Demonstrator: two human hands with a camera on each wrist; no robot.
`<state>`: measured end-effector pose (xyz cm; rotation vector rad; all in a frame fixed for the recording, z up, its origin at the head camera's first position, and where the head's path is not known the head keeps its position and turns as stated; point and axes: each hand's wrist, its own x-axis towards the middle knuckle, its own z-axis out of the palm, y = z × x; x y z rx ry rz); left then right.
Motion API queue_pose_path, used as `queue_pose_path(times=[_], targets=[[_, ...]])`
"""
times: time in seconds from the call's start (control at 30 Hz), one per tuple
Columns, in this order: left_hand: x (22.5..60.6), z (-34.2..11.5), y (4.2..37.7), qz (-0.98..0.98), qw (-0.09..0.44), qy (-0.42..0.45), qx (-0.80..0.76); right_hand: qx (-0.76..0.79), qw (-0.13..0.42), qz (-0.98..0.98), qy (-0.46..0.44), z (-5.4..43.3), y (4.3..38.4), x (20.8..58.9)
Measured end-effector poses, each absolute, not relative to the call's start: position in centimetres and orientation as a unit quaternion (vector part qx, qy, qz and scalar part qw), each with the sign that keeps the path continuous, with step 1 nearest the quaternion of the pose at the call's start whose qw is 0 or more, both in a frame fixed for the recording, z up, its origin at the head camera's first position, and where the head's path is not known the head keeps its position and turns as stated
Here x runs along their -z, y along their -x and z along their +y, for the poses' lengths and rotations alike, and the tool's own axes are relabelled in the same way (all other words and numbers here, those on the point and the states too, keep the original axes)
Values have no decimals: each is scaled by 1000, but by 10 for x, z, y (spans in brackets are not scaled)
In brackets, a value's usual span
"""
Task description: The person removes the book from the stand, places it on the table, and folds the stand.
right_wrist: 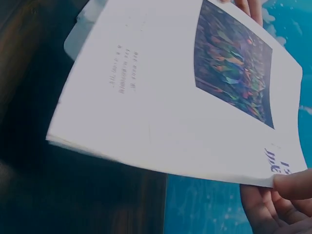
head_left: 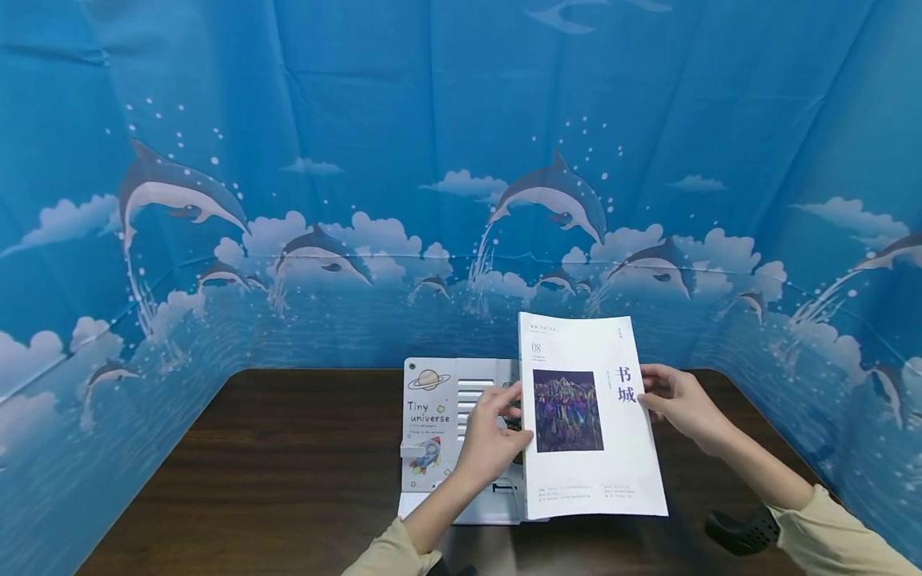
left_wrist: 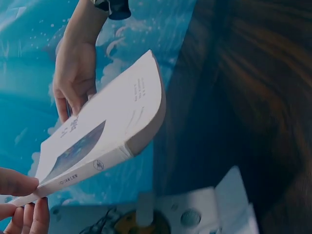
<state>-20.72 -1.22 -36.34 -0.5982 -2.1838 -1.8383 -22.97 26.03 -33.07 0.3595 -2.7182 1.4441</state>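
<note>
Both hands hold a white paperback book (head_left: 627, 448) with a dark, colourful picture on its cover. My left hand (head_left: 490, 436) pinches the spine edge, thumb on the cover side and fingers behind. On the opposite edge, my right hand (head_left: 680, 404) grips with its thumb on the front, beside the large printed characters. The left wrist view shows the spine of the book (left_wrist: 83, 173) and its thick, slightly bent block of pages. Behind the book, partly covered by it, stands a white book stand (head_left: 430, 432) printed with a planet, a rocket and "Tiny universe".
The stand rests on a dark wood-grain table (head_left: 302, 456). A blue curtain (head_left: 403, 120) with dolphins and clouds surrounds the table's back and sides. A dark wrist device (head_left: 742, 532) sits by the right sleeve.
</note>
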Motion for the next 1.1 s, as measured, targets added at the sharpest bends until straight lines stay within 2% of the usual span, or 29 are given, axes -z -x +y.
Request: queue_pose_path(times=[0.53,0.87,1.1], targets=[[384,33,193,-765,49,212,606,-425,-33,-903,-50,303,214,355],[396,48,184,-762,-11,189,619,-481,-129,-865,-59,332,215,363],[412,60,183,-750,2,201,630,-500,-181,-845,-65,349,219,366]])
